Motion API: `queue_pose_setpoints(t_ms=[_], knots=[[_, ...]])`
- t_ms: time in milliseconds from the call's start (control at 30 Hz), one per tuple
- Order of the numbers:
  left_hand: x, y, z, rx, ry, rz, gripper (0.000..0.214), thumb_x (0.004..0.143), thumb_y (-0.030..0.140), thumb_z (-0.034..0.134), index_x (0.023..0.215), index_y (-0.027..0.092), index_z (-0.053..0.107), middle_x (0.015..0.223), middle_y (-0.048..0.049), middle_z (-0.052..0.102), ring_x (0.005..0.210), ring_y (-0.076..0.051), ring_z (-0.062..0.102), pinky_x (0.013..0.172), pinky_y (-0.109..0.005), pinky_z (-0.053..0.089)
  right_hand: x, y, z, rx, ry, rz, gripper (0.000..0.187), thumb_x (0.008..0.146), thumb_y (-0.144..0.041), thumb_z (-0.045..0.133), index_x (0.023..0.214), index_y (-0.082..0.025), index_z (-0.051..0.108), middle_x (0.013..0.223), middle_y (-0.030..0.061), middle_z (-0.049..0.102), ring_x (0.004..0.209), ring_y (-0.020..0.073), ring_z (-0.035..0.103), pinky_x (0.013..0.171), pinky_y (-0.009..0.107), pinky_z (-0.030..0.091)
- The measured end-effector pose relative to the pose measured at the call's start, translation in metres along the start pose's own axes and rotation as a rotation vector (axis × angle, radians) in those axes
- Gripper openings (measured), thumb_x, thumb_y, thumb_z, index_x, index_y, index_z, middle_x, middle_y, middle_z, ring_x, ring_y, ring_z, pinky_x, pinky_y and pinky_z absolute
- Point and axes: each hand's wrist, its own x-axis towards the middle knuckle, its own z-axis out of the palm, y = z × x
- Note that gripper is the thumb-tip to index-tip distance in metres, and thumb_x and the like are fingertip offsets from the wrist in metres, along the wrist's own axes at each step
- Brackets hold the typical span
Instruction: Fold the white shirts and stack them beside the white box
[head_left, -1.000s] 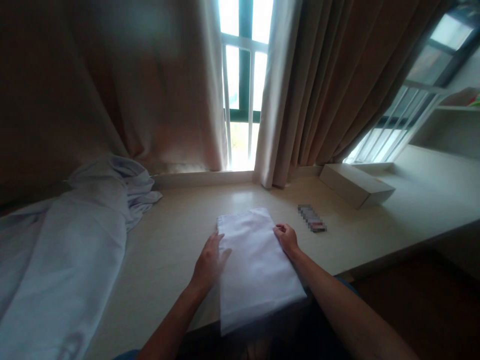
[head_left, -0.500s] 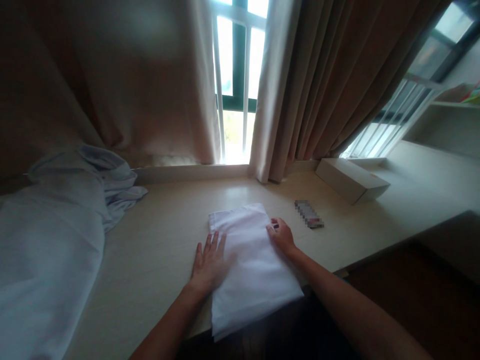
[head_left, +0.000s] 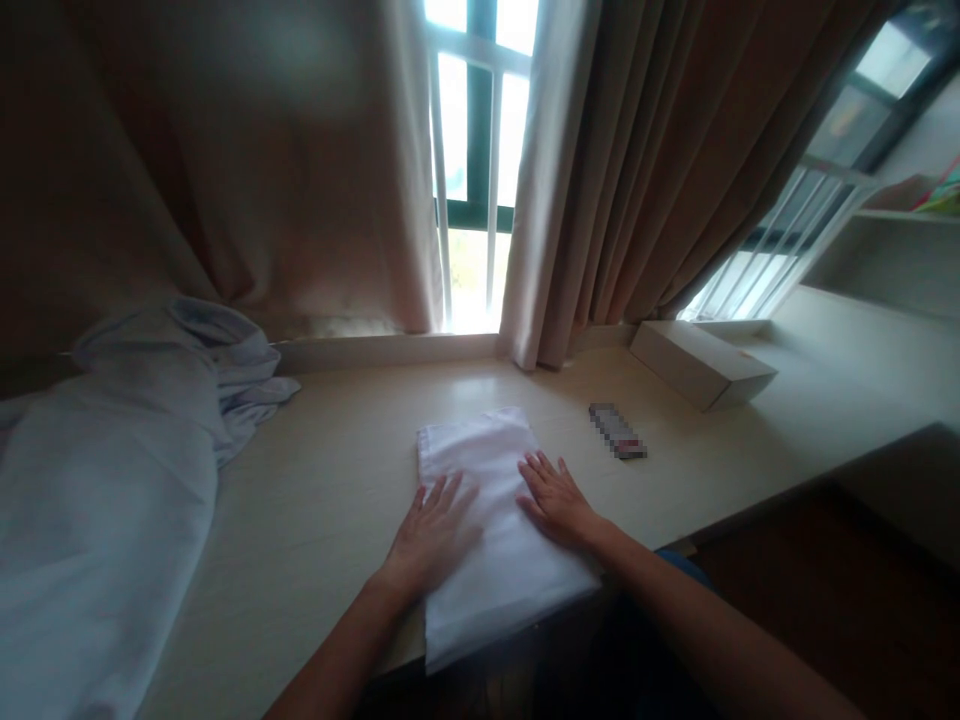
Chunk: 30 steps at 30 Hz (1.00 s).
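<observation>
A folded white cloth [head_left: 480, 455] lies flat on the pale desk [head_left: 337, 470], its near end hanging over the front edge. My left hand [head_left: 435, 535] rests palm down on the cloth's left side, fingers stretched out. On the cloth's right side lies my right hand [head_left: 555, 495], also flat with its fingers spread. Neither hand holds anything.
A heap of pale blue fabric [head_left: 105, 480] covers the desk's left end. A small flat object [head_left: 617, 431] lies right of the cloth, a long white box [head_left: 701, 362] farther back. Beige curtains [head_left: 637, 170] hang before a barred window [head_left: 476, 160].
My right hand has opened from a curled grip at the cloth's right edge and now lies flat on it. My left hand slid further onto the cloth.
</observation>
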Motion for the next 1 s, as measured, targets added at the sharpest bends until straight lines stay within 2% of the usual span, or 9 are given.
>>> queue_pose_setpoints(t_ms=[200,300,400,467,567,667,767,867,1000], knots=[[-0.002,0.001,0.009,-0.007,0.029,-0.058,0.064,0.09,0.06,0.035,0.148,0.034,0.028,0.159,-0.0044,0.016,0.146,-0.032,0.007,0.116,-0.053,0.008,-0.03,-0.004,0.003,0.005,-0.044,-0.032,0.072,0.094,-0.06,0.033,0.152,-0.021,0.02,0.157,0.008,0.015,0.145,0.0263,0.008,0.116,0.05,0.001],[-0.002,0.002,0.005,-0.027,0.023,-0.115,0.06,0.092,0.056,0.033,0.147,0.033,0.03,0.158,-0.0052,0.02,0.145,-0.033,0.01,0.115,-0.055,0.011,-0.029,-0.001,0.005,0.017,-0.006,0.004,0.068,0.094,-0.057,0.035,0.151,-0.02,0.026,0.157,0.0089,0.018,0.145,0.0266,0.01,0.115,0.051,0.003],[-0.004,0.004,-0.006,-0.042,0.039,-0.161,0.054,0.094,0.049,0.031,0.142,0.027,0.042,0.154,-0.0077,0.032,0.144,-0.032,0.02,0.114,-0.055,0.016,-0.011,0.005,-0.002,0.095,0.153,0.134,0.062,0.093,-0.047,0.044,0.145,-0.014,0.036,0.151,0.0139,0.033,0.141,0.0261,0.025,0.115,0.045,0.015],[-0.007,0.006,-0.017,-0.042,0.084,-0.132,0.051,0.093,0.047,0.035,0.137,0.025,0.049,0.15,-0.008,0.039,0.143,-0.031,0.023,0.115,-0.054,0.017,0.006,0.009,-0.011,0.207,0.245,0.271,0.058,0.087,-0.039,0.053,0.138,-0.011,0.045,0.141,0.0163,0.047,0.132,0.0254,0.04,0.11,0.037,0.027],[-0.011,0.006,-0.03,-0.058,0.172,-0.136,0.053,0.09,0.047,0.042,0.136,0.021,0.048,0.147,-0.0114,0.042,0.139,-0.03,0.031,0.113,-0.049,0.023,0.028,0.013,-0.025,0.427,0.226,0.522,0.051,0.077,-0.033,0.064,0.122,-0.012,0.057,0.12,0.0146,0.062,0.111,0.025,0.056,0.093,0.03,0.043],[-0.009,-0.004,-0.036,-0.145,0.151,-0.43,0.061,0.087,0.054,0.042,0.128,0.009,0.051,0.13,-0.022,0.056,0.122,-0.032,0.051,0.101,-0.045,0.038,0.039,0.015,-0.029,0.557,0.134,0.658,0.032,0.073,-0.032,0.067,0.098,-0.012,0.066,0.087,0.009,0.068,0.084,0.0225,0.064,0.069,0.026,0.047],[-0.001,-0.02,-0.038,-0.419,-0.001,-0.685,0.066,0.079,0.063,0.048,0.113,0.007,0.057,0.105,-0.0209,0.067,0.097,-0.03,0.064,0.082,-0.038,0.048,0.042,0.015,-0.027,0.637,0.054,0.709,0.018,0.07,-0.029,0.068,0.076,-0.013,0.064,0.067,0.0045,0.064,0.064,0.0184,0.061,0.054,0.023,0.043],[0.006,-0.031,-0.037,-0.73,-0.087,-0.77,0.06,0.073,0.063,0.056,0.101,0.01,0.062,0.083,-0.0132,0.07,0.073,-0.025,0.067,0.062,-0.031,0.048,0.044,0.016,-0.027,0.716,-0.007,0.749,0.016,0.065,-0.025,0.069,0.073,-0.013,0.063,0.068,0.0044,0.064,0.06,0.0175,0.06,0.05,0.024,0.042],[0.007,-0.034,-0.037,-0.82,-0.121,-0.758,0.046,0.069,0.058,0.062,0.076,0.012,0.066,0.062,-0.0068,0.065,0.054,-0.02,0.061,0.047,-0.026,0.04,0.044,0.017,-0.027,0.795,-0.058,0.764,0.018,0.061,-0.022,0.071,0.074,-0.012,0.064,0.068,0.0056,0.064,0.058,0.0179,0.06,0.048,0.024,0.041]])
